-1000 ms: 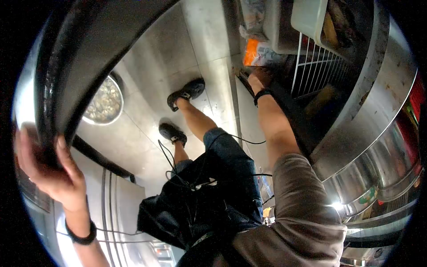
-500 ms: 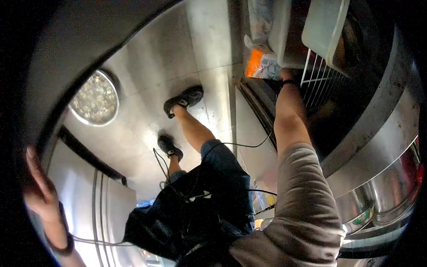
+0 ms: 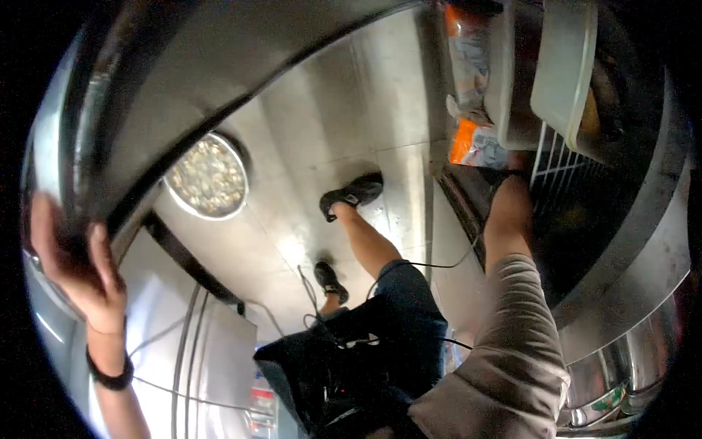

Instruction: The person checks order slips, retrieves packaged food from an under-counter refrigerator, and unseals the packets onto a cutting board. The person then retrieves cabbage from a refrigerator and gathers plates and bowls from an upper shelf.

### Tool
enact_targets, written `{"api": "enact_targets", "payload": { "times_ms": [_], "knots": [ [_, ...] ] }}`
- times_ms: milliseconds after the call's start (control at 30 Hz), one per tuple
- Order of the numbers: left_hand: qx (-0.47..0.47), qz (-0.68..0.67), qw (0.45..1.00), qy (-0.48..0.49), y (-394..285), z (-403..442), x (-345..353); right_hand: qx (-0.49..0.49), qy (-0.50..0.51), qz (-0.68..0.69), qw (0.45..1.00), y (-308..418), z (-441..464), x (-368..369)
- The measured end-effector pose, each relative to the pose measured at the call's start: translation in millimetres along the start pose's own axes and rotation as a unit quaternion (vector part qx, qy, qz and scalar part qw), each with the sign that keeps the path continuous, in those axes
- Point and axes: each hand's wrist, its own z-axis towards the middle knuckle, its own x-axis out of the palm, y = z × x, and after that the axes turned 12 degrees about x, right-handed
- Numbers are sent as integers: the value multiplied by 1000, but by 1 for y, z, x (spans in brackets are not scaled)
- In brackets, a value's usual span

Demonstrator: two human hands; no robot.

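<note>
At the far left, my left hand [image 3: 77,274] is raised against the dark edge of the open door [image 3: 95,146], its fingers stretched and apart. A dark band is on that wrist. My right arm reaches into the dark compartment at the right. My right hand [image 3: 521,162] is in shadow beside an orange and white plastic packet [image 3: 479,145], and its fingers are hidden. Just beyond the hand stand a pale plastic tub [image 3: 561,69] and a second bin [image 3: 500,95]. A white wire rack [image 3: 559,164] lies under the tub.
A round metal bowl [image 3: 207,175] full of small pale pieces sits on the tiled floor [image 3: 292,146]. Another orange-topped packet [image 3: 468,51] lies farther back in the compartment. Shiny metal pots [image 3: 596,373] stand at the lower right. A thin cable [image 3: 446,265] crosses my legs.
My view has shifted, so the bowl, floor and compartment appear farther right and lower. More of my left hand and the door edge shows. My right hand stays beside the packet.
</note>
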Motion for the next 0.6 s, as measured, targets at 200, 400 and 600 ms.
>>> {"api": "enact_targets", "payload": {
  "times_ms": [200, 400, 600],
  "knots": [
    [67, 17, 997, -17, -9, 10, -1, 29, -14, 45, 998, 5, -13, 7],
    [63, 56, 996, -15, -47, 4, 1, 18, -25, 92, 995, 16, -62, -7],
    [61, 116, 991, -4, -82, 7, -7, 8, -9, 153, 988, 43, -163, -60]
  ]
}}
